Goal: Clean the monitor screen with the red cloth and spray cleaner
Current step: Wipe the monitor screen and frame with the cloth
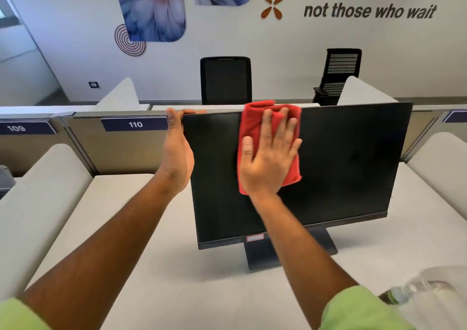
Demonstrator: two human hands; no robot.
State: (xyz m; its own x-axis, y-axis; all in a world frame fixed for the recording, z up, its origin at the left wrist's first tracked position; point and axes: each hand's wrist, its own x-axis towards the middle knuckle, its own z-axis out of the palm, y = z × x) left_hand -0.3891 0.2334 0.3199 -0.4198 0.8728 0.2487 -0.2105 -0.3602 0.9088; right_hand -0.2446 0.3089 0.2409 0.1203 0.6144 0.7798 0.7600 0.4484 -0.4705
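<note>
**Red cloth flat on the upper screen, left hand at the monitor's corner**

The black flat-panel monitor stands on its dark stand near the middle of the pale grey desk, its screen dark; the folded red microfibre cloth lies against the upper part of the screen, left of centre, its top edge reaching just over the monitor's top rim; the right hand presses on the cloth with straight, spread fingers, palm flat; the left hand holds the monitor's upper left corner, fingers curled over the top edge and thumb along the side; a blurred clear plastic bottle sits at the desk's near right corner, beside the green sleeve; two black mesh office chairs stand beyond the grey partition.
</note>
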